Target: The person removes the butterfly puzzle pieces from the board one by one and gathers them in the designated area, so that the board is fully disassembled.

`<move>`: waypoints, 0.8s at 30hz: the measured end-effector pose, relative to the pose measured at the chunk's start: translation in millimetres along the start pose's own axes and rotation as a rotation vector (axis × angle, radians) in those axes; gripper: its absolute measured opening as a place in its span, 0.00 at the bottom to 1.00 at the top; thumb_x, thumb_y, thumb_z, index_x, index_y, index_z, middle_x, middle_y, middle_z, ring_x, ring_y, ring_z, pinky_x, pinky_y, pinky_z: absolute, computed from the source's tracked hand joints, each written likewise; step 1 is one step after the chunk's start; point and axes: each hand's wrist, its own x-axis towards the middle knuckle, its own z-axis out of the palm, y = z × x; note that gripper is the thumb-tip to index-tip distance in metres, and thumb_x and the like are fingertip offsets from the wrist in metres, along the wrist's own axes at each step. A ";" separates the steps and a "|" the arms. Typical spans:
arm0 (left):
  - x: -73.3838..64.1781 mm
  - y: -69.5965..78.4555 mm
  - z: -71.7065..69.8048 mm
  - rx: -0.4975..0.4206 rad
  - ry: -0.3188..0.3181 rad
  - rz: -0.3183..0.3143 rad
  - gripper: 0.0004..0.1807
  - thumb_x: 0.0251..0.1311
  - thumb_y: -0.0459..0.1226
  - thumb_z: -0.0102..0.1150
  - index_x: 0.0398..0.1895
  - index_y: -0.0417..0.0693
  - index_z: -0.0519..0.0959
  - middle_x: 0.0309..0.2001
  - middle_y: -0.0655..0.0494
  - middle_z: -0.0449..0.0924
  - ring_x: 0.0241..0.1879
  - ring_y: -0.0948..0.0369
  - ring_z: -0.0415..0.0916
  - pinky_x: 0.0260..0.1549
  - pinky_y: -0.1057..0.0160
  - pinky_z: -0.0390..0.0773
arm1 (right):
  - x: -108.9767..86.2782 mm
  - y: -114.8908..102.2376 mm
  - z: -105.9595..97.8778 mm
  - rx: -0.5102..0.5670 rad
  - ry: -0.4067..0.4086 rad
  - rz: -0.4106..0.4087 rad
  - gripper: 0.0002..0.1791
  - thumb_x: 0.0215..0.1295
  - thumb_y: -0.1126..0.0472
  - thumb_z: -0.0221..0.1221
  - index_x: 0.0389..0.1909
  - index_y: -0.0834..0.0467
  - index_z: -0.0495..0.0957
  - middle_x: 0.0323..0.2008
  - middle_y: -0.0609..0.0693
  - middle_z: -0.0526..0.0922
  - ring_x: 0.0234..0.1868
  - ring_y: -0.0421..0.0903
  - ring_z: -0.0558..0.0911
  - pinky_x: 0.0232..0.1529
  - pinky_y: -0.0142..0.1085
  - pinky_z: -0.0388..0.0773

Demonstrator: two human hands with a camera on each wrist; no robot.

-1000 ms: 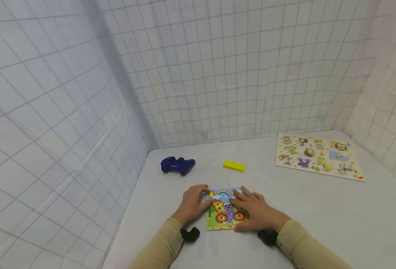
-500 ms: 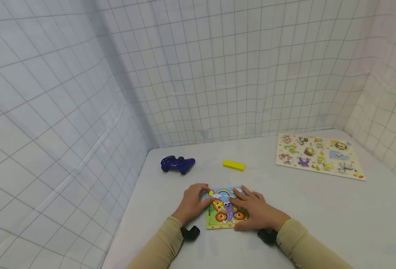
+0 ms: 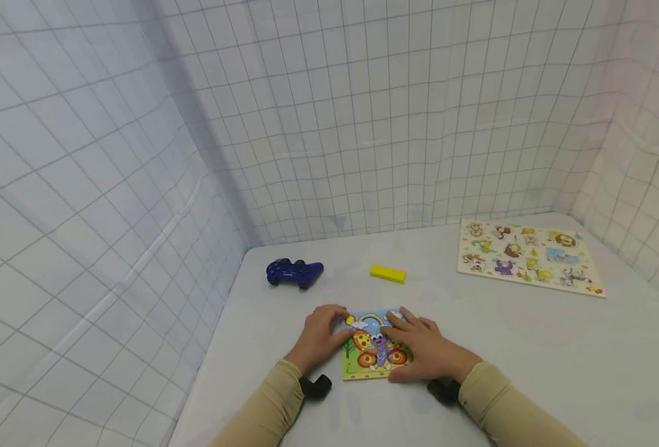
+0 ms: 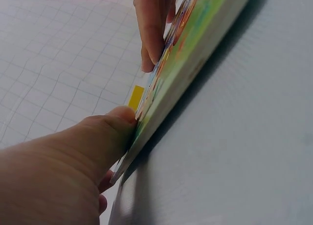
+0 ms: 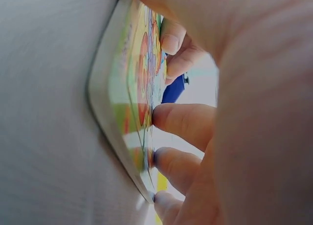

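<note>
A small butterfly picture puzzle board (image 3: 381,354) lies on the white table between the two hands in the head view. At its left edge the left hand (image 3: 319,338) grips the board, with the thumb (image 4: 115,124) on its face and the fingers bent around the edge, partly hidden. The right hand (image 3: 432,354) is spread over the right part of the board. Its fingertips touch the picture in the right wrist view, and its thumb lies by the lower right corner. The picture shows a purple butterfly, a rainbow and a sun.
Behind the hands lie a blue game controller (image 3: 294,273) and a yellow block (image 3: 387,274). A larger animal puzzle board (image 3: 530,257) is at the back right. White gridded curtains (image 3: 351,124) enclose the table at the back and sides. Black wrist devices (image 3: 316,386) are worn on both arms.
Both hands and the butterfly puzzle board keep their places. Only the head view shifts very slightly.
</note>
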 end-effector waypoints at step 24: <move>1.3 3.7 -4.0 0.023 0.014 0.049 0.22 0.65 0.48 0.70 0.57 0.48 0.80 0.56 0.55 0.83 0.67 0.50 0.72 0.69 0.41 0.65 | -1.0 -4.2 -3.6 0.030 -0.015 0.012 0.54 0.57 0.25 0.64 0.79 0.47 0.62 0.82 0.53 0.52 0.83 0.62 0.42 0.71 0.67 0.48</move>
